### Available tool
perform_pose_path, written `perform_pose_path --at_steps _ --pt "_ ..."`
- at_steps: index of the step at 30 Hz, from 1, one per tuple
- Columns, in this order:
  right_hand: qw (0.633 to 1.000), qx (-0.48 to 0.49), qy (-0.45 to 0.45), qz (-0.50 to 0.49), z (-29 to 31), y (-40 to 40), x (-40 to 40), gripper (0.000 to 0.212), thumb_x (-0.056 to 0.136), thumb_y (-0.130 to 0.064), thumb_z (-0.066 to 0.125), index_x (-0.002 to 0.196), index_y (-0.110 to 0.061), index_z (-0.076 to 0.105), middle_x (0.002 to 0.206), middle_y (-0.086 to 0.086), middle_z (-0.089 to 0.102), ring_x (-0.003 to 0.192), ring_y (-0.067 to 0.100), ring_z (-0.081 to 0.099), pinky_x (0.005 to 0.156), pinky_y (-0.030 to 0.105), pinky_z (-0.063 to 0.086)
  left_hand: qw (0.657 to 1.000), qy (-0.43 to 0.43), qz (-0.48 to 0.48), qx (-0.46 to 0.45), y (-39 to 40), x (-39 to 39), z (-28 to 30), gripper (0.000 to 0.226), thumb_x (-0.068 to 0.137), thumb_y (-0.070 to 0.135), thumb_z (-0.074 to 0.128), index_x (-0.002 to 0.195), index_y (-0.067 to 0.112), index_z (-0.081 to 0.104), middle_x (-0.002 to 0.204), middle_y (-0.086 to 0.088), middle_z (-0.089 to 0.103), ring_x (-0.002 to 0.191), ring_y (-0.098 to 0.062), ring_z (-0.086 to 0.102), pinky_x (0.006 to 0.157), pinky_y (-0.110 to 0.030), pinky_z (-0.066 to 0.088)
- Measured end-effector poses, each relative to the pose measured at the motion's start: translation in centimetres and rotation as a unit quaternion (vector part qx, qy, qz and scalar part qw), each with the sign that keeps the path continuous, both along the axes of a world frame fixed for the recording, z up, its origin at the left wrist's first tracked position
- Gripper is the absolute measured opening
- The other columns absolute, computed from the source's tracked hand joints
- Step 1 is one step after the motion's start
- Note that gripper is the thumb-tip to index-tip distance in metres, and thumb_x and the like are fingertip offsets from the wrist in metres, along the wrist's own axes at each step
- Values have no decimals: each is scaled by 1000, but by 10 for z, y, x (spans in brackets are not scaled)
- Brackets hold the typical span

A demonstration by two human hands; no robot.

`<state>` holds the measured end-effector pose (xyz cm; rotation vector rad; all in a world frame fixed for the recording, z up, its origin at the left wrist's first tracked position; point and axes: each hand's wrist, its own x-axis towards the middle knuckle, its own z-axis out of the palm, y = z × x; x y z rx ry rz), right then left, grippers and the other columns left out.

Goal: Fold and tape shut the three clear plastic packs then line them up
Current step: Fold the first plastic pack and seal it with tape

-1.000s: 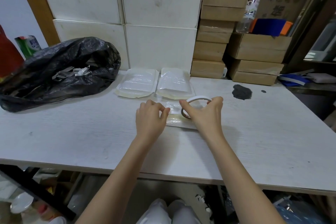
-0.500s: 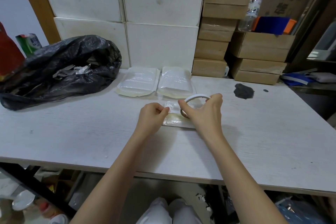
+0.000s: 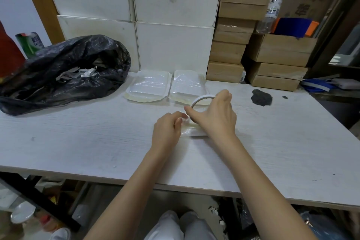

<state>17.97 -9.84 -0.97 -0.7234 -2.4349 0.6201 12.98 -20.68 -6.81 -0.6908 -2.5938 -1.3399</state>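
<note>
Two folded clear plastic packs lie side by side at the back of the white table point(image 3: 78, 142): the left pack point(image 3: 149, 88) and the right pack point(image 3: 188, 87). A third pack point(image 3: 190, 130) lies nearer to me, mostly hidden under my hands. My right hand point(image 3: 215, 117) holds a white tape roll point(image 3: 200, 99) upright over this pack. My left hand point(image 3: 167, 131) pinches the loose tape end point(image 3: 184, 116) just left of the roll, above the pack's left part.
A black rubbish bag point(image 3: 64, 72) with paper strips lies at the back left. White boxes point(image 3: 171, 45) and stacked cardboard boxes point(image 3: 229, 52) line the back. A dark patch point(image 3: 261, 97) marks the table at right. A clear bottle point(image 3: 272, 4) stands on the boxes.
My left hand has pulled a little away from the roll to the left, drawing out the tape end. The right hand stays on the roll over the near pack.
</note>
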Motion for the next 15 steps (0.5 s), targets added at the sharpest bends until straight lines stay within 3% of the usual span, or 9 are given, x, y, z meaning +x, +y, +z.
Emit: perform_pose_path --at_steps 5,8,11,15 --pt "987 160 -16 18 12 -4 -3 74 67 -54 73 111 -5 40 110 10 45 98 28 49 68 32 34 998 -9 13 -53 2 -2 -1 29 91 10 47 100 20 72 72 -8 58 82 -29 58 62 -28 31" --pt "963 267 41 16 21 9 -1 62 64 -44 78 101 -3 49 98 13 50 85 31 48 70 32 28 998 4 12 -59 1 0 -1 29 93 13 47 103 24 72 75 -10 60 83 -31 58 65 -31 36" --pt "956 293 -17 30 29 27 3 62 65 -48 77 100 -6 48 99 11 48 87 28 45 73 31 26 998 -5 10 -55 1 -1 -2 33 95 14 45 115 28 67 93 -10 65 93 -28 59 76 -32 40" --pt "960 271 -62 9 22 46 12 66 65 -60 73 98 -9 45 92 5 38 85 23 39 73 30 27 999 -5 13 -52 0 -2 -5 34 96 14 44 118 28 65 96 -10 63 95 -29 59 79 -34 41"
